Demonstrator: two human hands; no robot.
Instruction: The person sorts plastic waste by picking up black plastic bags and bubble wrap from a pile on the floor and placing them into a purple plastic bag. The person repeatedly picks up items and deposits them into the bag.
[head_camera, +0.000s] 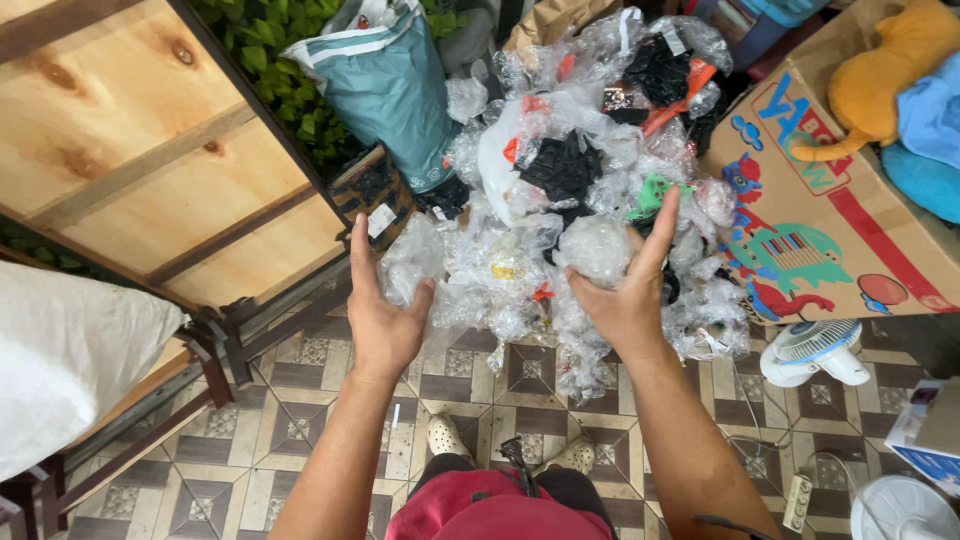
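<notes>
Both hands hold up a big crinkly heap of clear plastic bags (560, 200). Left hand (385, 320) fingers spread wide underneath; right hand (630, 295) fingers squeeze its bottom. It looks light, soft, slippery.

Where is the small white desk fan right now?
In the head view the small white desk fan stands on the patterned tiled floor at lower right, just below the printed cardboard box and right of the person's right hand.
</notes>
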